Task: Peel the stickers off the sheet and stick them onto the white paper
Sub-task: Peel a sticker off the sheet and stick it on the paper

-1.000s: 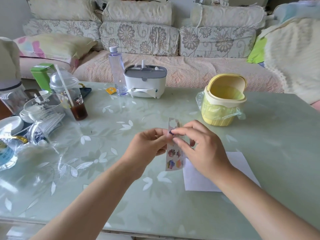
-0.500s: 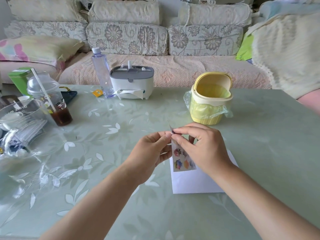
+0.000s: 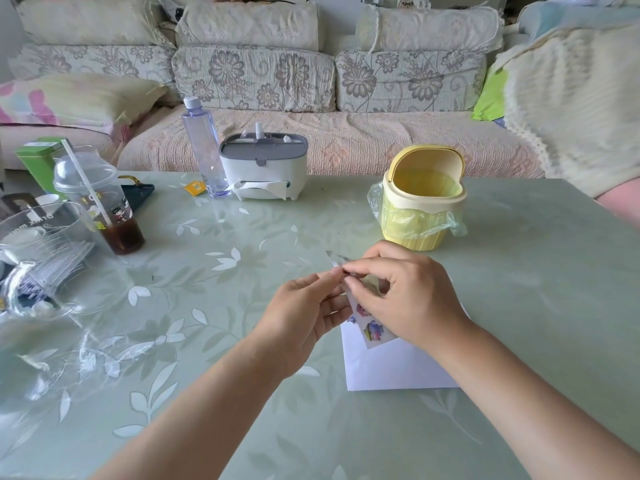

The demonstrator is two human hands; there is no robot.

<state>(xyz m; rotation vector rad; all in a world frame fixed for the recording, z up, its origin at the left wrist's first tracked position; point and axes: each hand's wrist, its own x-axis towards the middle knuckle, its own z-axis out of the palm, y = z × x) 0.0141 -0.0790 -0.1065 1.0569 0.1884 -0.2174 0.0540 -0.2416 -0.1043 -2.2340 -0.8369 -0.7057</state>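
Just above the near middle of the table (image 3: 242, 341), between both hands, we mark the sticker sheet (image 3: 367, 320), held in the air over the far left corner of the white paper (image 3: 391, 368), which lies flat under it. The left hand (image 3: 304, 313) has its fingers curled, and thumb and forefinger pinch the sheet's left edge near the top. We judge this is the steadying grip, keeping the backing taut. The right hand (image 3: 412, 303) is also curled, with thumb and forefinger tips meeting on the sheet's upper part right next to the left fingertips and the other fingers tucked loosely. We read that as working at a sticker edge. Whether one has lifted we cannot tell, as the spot is too small and the fingers cover it. The sheet is a narrow strip and its long axis runs from far-left to near-right. The pale top tip pokes out past the fingers and points away, toward the far left, and the lower end hangs down toward the paper. The printed face is turned up to us, with coloured stickers (image 3: 374, 331) showing on the lower half. Holding it low and right over the paper probably keeps the carry to the page short. No sticker shows on the visible part of the paper, so we judge the task is at an early stage. The yellow bin (image 3: 420, 216) sits just beyond the hands, apart from them.
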